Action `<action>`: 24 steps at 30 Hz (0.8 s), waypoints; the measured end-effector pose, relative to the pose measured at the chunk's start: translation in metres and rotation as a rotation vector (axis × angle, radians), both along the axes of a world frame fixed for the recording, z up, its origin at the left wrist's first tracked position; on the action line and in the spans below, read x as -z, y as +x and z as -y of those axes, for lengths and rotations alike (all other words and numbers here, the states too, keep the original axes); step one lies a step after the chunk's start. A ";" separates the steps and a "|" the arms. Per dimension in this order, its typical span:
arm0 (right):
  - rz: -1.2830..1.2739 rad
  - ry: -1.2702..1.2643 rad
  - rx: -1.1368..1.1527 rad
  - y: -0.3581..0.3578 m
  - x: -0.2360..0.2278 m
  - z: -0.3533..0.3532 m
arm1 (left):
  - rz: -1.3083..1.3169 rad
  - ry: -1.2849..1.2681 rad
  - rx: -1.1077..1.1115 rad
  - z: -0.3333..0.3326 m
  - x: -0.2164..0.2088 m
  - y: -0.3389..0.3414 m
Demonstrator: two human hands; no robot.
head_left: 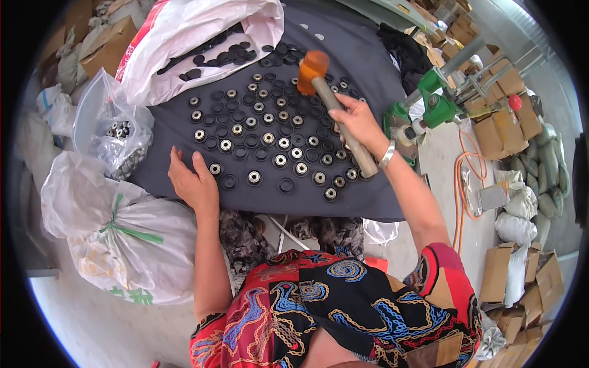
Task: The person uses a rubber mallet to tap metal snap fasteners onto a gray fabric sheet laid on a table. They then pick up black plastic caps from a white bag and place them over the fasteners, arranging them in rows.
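Observation:
My right hand (361, 124) is wrapped round the handle of a mallet (327, 93). The orange head is raised over the far right part of the table, and the grey-brown handle slants down toward me. My left hand (195, 183) is open at the table's left side, thumb apart from the fingers. Just right of it lies a metal bearing (215, 168) in a black ring. Many black rings (285, 184) are spread over the dark cloth, several with shiny bearings (254, 177) in their middles. The mallet and right hand hide some of them.
A white sack (270, 24) spills black rings at the far left. A clear bag (110, 126) of bearings stands at the left edge, above a tied white sack (132, 245). A green metal machine (438, 101) stands right of the dark-covered table (257, 203). Cardboard boxes (503, 138) lie beyond.

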State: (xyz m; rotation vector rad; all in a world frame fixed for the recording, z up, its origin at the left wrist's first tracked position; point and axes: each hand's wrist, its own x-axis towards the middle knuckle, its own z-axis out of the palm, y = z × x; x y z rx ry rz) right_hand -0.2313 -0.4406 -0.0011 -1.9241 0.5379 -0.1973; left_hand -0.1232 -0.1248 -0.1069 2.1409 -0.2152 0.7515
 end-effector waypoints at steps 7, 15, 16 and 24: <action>0.148 -0.112 -0.011 0.035 0.021 0.013 | -0.005 0.005 0.000 0.002 -0.004 -0.002; 0.141 -0.042 -0.017 0.031 0.008 0.004 | -0.008 0.006 -0.011 -0.001 -0.004 -0.003; 0.152 -0.077 -0.021 0.029 0.013 0.009 | -0.009 0.004 -0.001 0.002 -0.006 -0.003; 0.234 0.038 -0.004 0.025 -0.012 0.008 | -0.020 0.003 -0.010 0.002 -0.005 -0.002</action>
